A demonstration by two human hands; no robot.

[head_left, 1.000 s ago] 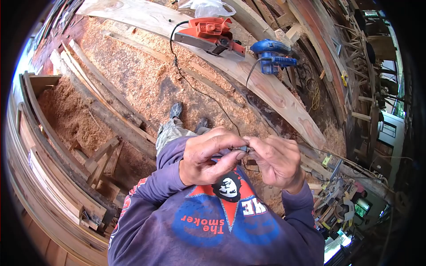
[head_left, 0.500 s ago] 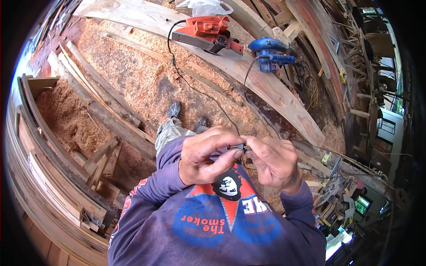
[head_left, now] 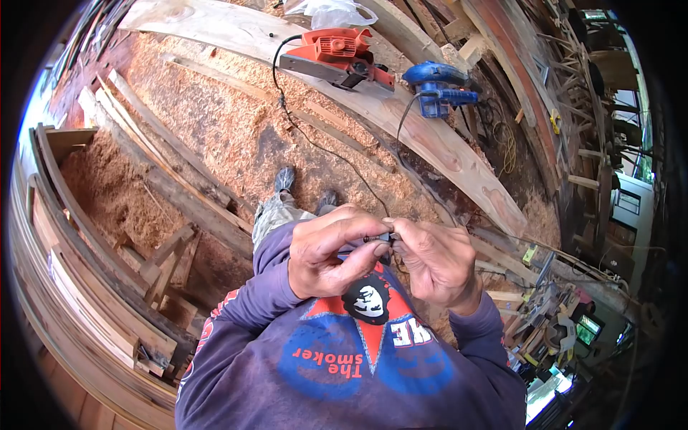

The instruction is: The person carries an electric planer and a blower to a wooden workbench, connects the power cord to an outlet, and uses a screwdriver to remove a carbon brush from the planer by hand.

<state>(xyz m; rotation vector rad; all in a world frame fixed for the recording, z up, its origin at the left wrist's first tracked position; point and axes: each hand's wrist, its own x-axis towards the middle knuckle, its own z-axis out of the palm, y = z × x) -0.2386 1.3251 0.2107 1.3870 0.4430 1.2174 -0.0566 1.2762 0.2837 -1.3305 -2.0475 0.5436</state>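
Note:
In front of my chest, both hands meet at a small dark part (head_left: pixel 375 238) that looks like a metal piece with a spring. My left hand (head_left: pixel 335 252) pinches it between thumb and forefinger. From the other side, the fingertips of my right hand (head_left: pixel 436 264) close on its other end, hiding much of it. Beyond my hands a red electric planer (head_left: pixel 338 56) rests on a long pale plank (head_left: pixel 437 147), and a blue blower (head_left: pixel 438 89) sits beside it to the right.
Wood shavings (head_left: pixel 236 129) cover the floor around my feet. Stacked curved boards (head_left: pixel 79 287) run along the left. A black cord (head_left: pixel 326 152) crosses the floor. A white plastic bag (head_left: pixel 333 13) lies behind the planer. Tools and clutter (head_left: pixel 552 330) fill the lower right.
Both hands have shifted slightly left, still joined at the small part. A little more of its coiled section shows between the fingertips. The view has moved slightly.

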